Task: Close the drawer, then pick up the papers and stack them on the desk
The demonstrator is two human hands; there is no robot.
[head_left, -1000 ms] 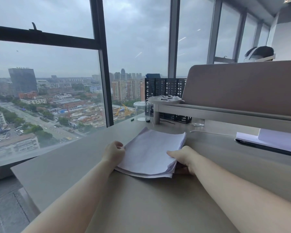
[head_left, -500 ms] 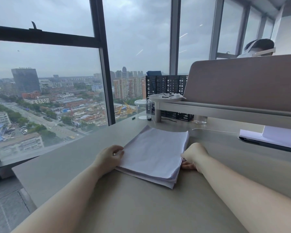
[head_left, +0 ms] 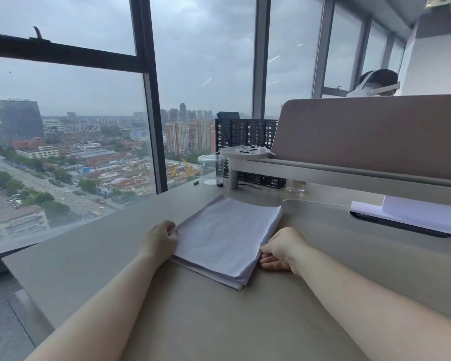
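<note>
A thick stack of white papers lies flat on the grey desk, turned at an angle. My left hand is curled against the stack's left edge, fingers touching the sheets. My right hand presses against the stack's right edge, thumb on the top sheets and fingers tucked at the lower side. Both hands flank the stack on the desk surface. No drawer is in view.
A clear plastic cup stands by a raised shelf and a black mesh organizer at the back. A fabric divider rises behind. More paper on a dark device lies at right. A person sits beyond the divider.
My right hand slid from the stack's front corner to its right edge. My left hand shifted slightly along the left edge. The stack sits squarer between both hands.
</note>
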